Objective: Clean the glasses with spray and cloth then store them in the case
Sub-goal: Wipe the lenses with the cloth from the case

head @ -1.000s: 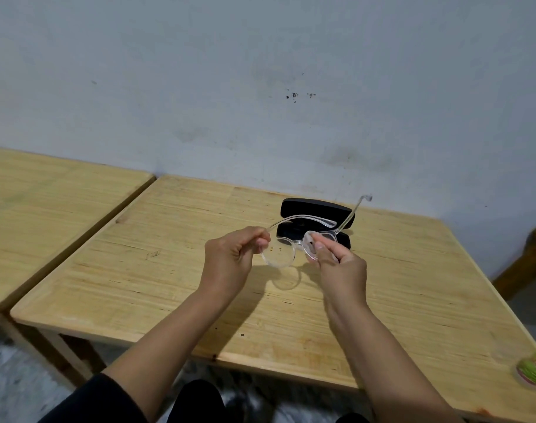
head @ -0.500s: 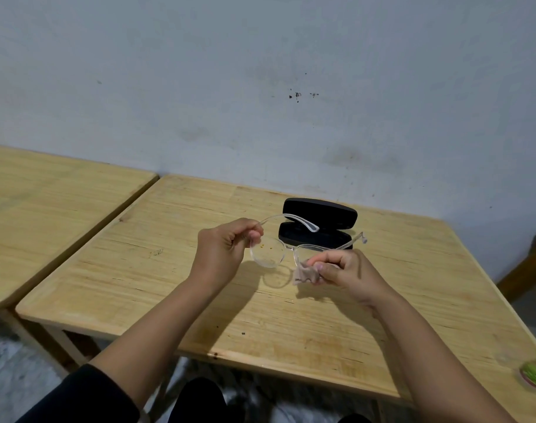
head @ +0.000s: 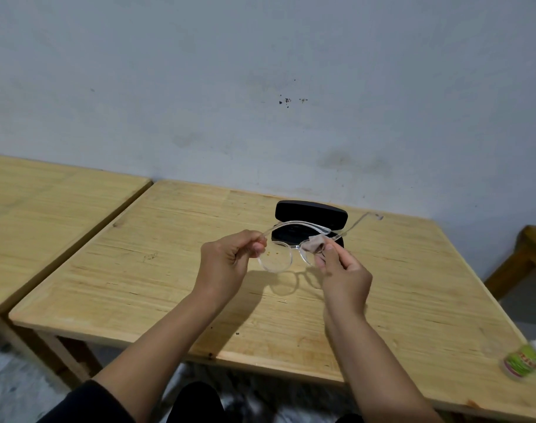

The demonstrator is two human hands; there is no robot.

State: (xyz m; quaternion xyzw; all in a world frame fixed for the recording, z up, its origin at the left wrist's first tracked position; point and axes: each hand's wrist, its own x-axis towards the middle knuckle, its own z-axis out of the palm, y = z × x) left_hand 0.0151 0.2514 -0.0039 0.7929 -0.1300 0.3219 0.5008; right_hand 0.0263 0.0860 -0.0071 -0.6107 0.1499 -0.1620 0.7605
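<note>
Clear-framed glasses (head: 275,257) hang above the wooden table (head: 138,270) with both temples unfolded. My left hand (head: 227,264) pinches the frame at its left hinge. My right hand (head: 343,273) presses a small pinkish-grey cloth (head: 314,244) onto the right lens, which the cloth hides. Just behind the glasses stands the black case (head: 311,210), open, its lid upright. A small bottle with a green label (head: 524,360) lies at the table's near right corner.
A second wooden table (head: 47,203) adjoins on the left with a narrow gap between. A grey wall (head: 260,102) rises behind both. A wooden piece of furniture (head: 529,254) shows at the right edge. My knees are under the near edge.
My right hand has risen with the cloth from below the glasses back onto the right lens. The glasses have tilted, the right temple now pointing up and away.
</note>
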